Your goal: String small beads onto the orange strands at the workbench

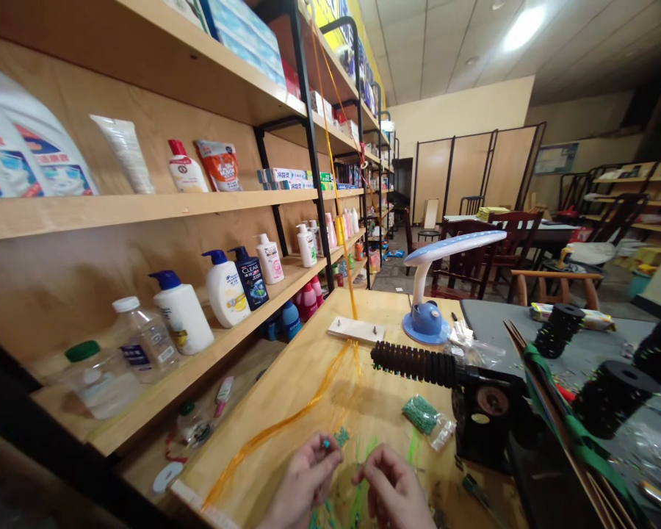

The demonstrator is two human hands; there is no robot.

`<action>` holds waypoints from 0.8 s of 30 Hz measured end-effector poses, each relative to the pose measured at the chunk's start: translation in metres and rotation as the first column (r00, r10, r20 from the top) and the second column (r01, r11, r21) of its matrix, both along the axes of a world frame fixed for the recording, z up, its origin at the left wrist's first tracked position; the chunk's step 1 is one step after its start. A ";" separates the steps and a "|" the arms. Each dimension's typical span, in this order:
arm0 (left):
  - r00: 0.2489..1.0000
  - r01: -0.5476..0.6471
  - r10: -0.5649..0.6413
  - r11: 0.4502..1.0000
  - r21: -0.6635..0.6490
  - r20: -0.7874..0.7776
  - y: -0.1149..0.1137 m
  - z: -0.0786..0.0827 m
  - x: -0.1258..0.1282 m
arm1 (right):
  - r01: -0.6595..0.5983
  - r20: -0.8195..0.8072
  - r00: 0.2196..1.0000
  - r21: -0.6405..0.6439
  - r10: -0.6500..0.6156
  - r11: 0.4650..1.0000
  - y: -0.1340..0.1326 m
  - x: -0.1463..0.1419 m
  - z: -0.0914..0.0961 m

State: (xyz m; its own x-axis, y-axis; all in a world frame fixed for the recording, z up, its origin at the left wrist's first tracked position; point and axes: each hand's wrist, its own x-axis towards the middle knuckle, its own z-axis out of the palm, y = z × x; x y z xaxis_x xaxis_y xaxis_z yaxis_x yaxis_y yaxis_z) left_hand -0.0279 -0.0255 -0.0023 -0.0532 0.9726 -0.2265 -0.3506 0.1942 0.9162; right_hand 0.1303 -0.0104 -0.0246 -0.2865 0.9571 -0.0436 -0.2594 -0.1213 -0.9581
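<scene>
My left hand [308,476] is closed in a pinch, with a small teal bead [326,444] at its fingertips. Close by on the right, my right hand [392,481] has thumb and finger pressed together; whatever they hold is too small to make out. A little pile of teal beads [341,436] lies on the wooden table just beyond my left hand. Light-green strands [414,447] show around and between the hands. Orange threads [286,415] run from under a pale clamp board [355,330] toward the table's left edge. A plastic bag of green beads [420,414] rests to the right.
A black machine with a ridged roller [416,364] stands on the right. Behind it is a blue-and-white desk lamp [427,323]. Black spools [614,397] and wooden sticks [551,411] wrapped in green ribbon sit farther right. Shelves [143,386] of bottles border the left.
</scene>
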 end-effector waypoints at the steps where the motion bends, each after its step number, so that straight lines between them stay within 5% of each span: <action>1: 0.995 0.006 -0.002 0.999 -0.041 0.095 -0.001 -0.002 0.004 | -0.002 -0.018 1.000 -0.007 0.001 1.000 -0.002 -0.001 0.001; 9: 0.911 0.108 -0.019 0.975 -0.194 0.412 0.002 -0.019 0.024 | 0.010 -0.066 0.998 -0.006 -0.010 1.000 -0.006 -0.004 -0.005; 24: 0.904 0.146 -0.062 0.975 -0.170 0.422 0.004 -0.021 0.027 | 0.038 -0.035 0.999 0.033 -0.037 0.999 -0.001 -0.004 -0.019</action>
State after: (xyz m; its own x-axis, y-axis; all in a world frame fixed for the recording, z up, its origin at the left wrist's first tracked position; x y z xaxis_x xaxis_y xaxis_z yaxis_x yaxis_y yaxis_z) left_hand -0.0011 -0.0217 -0.0229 0.1848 0.9023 -0.3895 -0.6563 0.4083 0.6345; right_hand 0.1266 -0.0114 -0.0434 -0.2514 0.9679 -0.0017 -0.2962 -0.0786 -0.9519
